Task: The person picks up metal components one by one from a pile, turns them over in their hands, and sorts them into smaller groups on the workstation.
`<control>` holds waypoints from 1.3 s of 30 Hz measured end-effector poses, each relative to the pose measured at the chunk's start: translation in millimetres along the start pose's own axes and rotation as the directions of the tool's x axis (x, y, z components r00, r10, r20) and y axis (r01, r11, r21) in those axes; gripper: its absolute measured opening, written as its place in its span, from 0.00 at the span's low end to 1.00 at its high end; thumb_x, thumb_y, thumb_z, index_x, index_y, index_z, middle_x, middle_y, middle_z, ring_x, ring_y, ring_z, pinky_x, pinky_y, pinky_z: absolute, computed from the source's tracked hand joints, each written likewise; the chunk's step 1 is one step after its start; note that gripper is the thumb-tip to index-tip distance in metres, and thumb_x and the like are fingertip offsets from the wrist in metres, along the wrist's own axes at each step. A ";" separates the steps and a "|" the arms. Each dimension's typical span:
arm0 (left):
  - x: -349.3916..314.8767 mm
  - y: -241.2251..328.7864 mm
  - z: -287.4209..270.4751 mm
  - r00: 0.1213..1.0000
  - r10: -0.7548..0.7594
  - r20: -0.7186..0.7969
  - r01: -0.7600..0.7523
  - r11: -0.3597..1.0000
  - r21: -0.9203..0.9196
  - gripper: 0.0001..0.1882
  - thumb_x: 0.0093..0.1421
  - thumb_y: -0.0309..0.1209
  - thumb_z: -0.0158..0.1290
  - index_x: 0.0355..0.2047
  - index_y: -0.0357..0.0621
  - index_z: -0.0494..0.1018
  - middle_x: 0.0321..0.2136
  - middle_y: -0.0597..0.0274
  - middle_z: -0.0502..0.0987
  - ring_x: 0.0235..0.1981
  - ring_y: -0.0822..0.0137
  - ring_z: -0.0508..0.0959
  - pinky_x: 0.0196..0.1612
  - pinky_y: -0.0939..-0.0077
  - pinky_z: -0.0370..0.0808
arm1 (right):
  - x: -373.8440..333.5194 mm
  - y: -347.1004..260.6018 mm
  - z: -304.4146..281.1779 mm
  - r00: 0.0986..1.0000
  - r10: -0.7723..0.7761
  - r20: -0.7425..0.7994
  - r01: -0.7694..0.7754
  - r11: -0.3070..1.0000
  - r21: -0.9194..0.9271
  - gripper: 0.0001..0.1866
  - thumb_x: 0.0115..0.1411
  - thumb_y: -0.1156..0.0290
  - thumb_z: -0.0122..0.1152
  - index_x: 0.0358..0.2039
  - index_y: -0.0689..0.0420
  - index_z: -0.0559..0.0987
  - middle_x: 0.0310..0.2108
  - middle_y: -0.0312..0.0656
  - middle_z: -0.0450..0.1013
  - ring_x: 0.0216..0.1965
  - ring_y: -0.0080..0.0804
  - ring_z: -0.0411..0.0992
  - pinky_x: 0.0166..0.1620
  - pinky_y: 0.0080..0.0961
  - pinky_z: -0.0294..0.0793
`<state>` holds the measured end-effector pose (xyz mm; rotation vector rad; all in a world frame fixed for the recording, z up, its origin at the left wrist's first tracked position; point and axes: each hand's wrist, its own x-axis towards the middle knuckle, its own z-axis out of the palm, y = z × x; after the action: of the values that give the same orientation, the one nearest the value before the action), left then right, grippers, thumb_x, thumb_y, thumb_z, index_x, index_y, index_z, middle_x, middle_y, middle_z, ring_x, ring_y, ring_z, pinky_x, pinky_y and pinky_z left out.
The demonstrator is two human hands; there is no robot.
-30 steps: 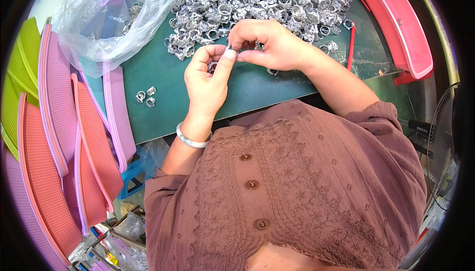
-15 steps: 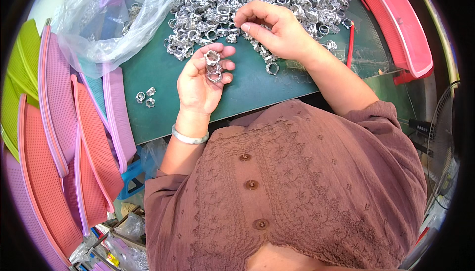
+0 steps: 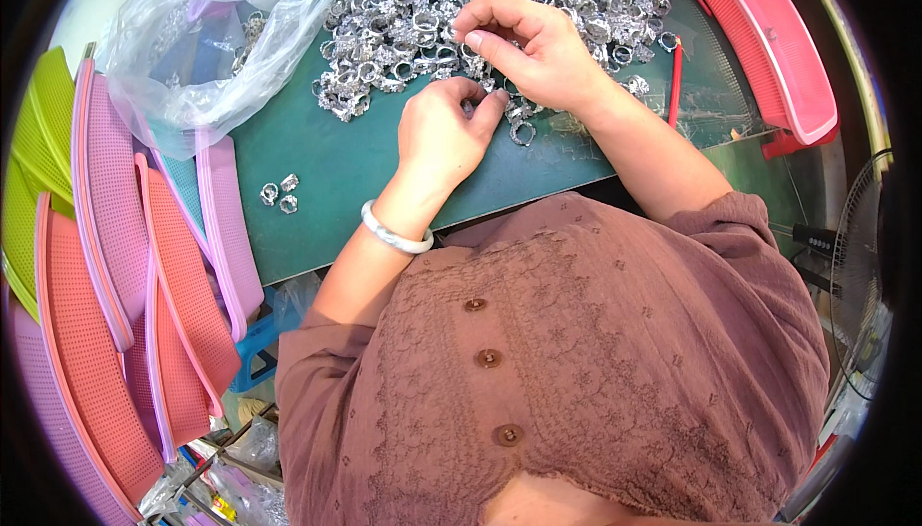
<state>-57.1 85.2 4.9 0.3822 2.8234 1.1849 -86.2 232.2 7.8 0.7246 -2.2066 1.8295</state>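
Observation:
A wide heap of silver-coloured metal rings (image 3: 403, 22) with ornate tops covers the far middle of the green table. My left hand (image 3: 444, 132), a pale bangle (image 3: 396, 230) at its wrist, is turned back-up at the heap's near edge. Its thumb and fingers close on a silver ring, partly seen at the tips; its palm is hidden. Just beyond, my right hand (image 3: 538, 53) reaches over the heap, fingers curled and thumb and forefinger tips close together; what they hold, if anything, is hidden. One ring (image 3: 522, 132) lies on the table just below my hands.
Three loose rings (image 3: 279, 194) lie at the table's left. A clear plastic bag (image 3: 226, 65) with rings inside is at the far left, beside stacked purple, orange and green perforated baskets (image 3: 96, 353). At right are a pink basket (image 3: 768, 46), a red stick (image 3: 674, 84) and a fan (image 3: 858, 247).
My left hand has moved right and away from me to the heap and turned from palm-up, with several rings in it, to back-up. The right hand has barely moved.

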 end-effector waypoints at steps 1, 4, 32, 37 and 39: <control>2.3 -2.5 3.2 1.000 0.007 0.000 -0.007 1.000 0.026 0.13 0.50 0.35 0.55 0.27 0.35 0.76 0.18 0.55 0.75 0.21 0.68 0.75 0.27 0.74 0.70 | 0.1 -0.7 0.5 1.000 -0.005 -0.005 0.005 1.000 0.000 0.07 0.56 0.79 0.51 0.37 0.61 0.73 0.32 0.34 0.72 0.34 0.16 0.69 0.38 0.14 0.70; 3.8 -6.3 4.5 1.000 0.002 0.019 -0.002 1.000 0.001 0.12 0.50 0.35 0.54 0.27 0.35 0.76 0.17 0.56 0.75 0.20 0.69 0.74 0.27 0.75 0.70 | 0.4 0.7 0.5 1.000 -0.017 -0.006 0.017 1.000 -0.005 0.08 0.56 0.79 0.51 0.37 0.61 0.74 0.32 0.35 0.72 0.34 0.17 0.69 0.38 0.15 0.70; -27.7 -25.7 -20.9 0.992 -0.121 -0.028 0.046 0.565 -0.824 0.11 0.61 0.33 0.47 0.37 0.38 0.72 0.23 0.69 0.72 0.19 0.83 0.66 0.20 0.92 0.62 | -2.2 -2.8 6.3 0.958 -0.168 0.233 0.181 0.983 -0.038 0.11 0.49 0.78 0.60 0.35 0.62 0.75 0.29 0.39 0.72 0.30 0.26 0.71 0.33 0.21 0.69; -26.9 -24.4 -22.6 0.990 -0.139 0.038 0.107 0.534 -0.838 0.12 0.61 0.36 0.46 0.36 0.40 0.72 0.22 0.69 0.72 0.19 0.82 0.67 0.20 0.91 0.62 | -2.4 -4.8 6.6 0.955 -0.176 0.239 0.197 0.978 -0.069 0.10 0.48 0.78 0.61 0.34 0.63 0.75 0.28 0.40 0.72 0.29 0.28 0.71 0.31 0.21 0.70; -26.1 -25.7 -23.1 0.988 -0.141 0.069 0.131 0.497 -0.858 0.12 0.61 0.35 0.46 0.35 0.40 0.72 0.22 0.69 0.72 0.19 0.81 0.67 0.19 0.90 0.62 | -2.4 -4.7 7.0 0.955 -0.179 0.235 0.202 0.976 -0.077 0.10 0.48 0.78 0.61 0.33 0.63 0.75 0.27 0.40 0.72 0.29 0.28 0.71 0.31 0.21 0.70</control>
<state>-40.5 45.3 1.8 0.0567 1.7953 2.3010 -80.7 225.5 9.3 1.1327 -2.2512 1.6003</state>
